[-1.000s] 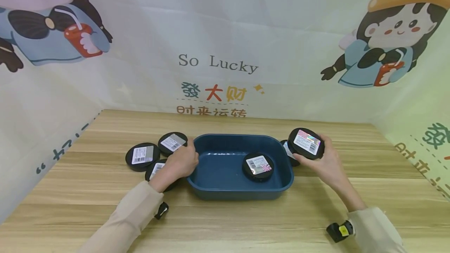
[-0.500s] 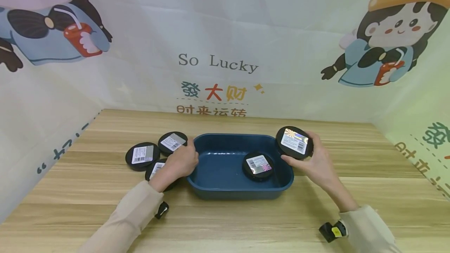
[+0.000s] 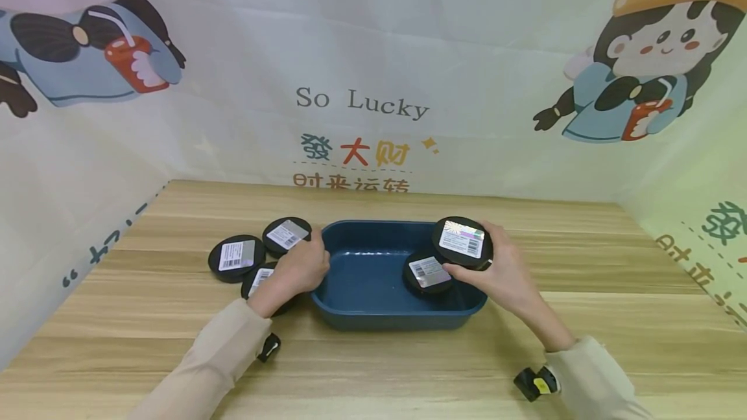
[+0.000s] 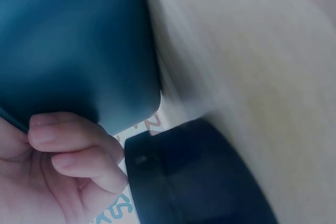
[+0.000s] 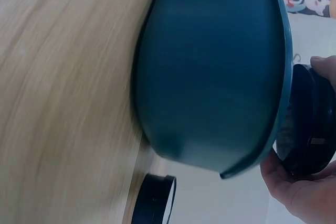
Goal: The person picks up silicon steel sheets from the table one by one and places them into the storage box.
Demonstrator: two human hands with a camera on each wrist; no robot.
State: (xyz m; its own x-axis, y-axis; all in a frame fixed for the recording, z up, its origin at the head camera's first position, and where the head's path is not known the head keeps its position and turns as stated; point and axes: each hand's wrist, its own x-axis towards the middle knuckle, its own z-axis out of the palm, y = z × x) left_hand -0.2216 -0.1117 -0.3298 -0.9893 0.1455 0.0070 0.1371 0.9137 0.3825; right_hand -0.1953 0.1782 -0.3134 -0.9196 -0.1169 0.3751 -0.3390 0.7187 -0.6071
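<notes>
My right hand holds a flat round black container with a white and shiny label. It hangs over the right part of a dark blue oblong basin, overlapping another labelled black container inside it. In the right wrist view, thumb and fingers grip the held container around its edge, close to the basin's rim. My left hand has its fingers curled at the basin's left rim. The left wrist view shows these bent fingers against the basin wall.
Three more black containers lie left of the basin: one at the back, one far left and one partly behind my left wrist. Another container stands on the wooden table beyond the basin's right end. A printed cloth hangs behind.
My right hand has moved left with its black container, from beside the basin's right end to over its inside. My left hand and the basin have stayed put.
</notes>
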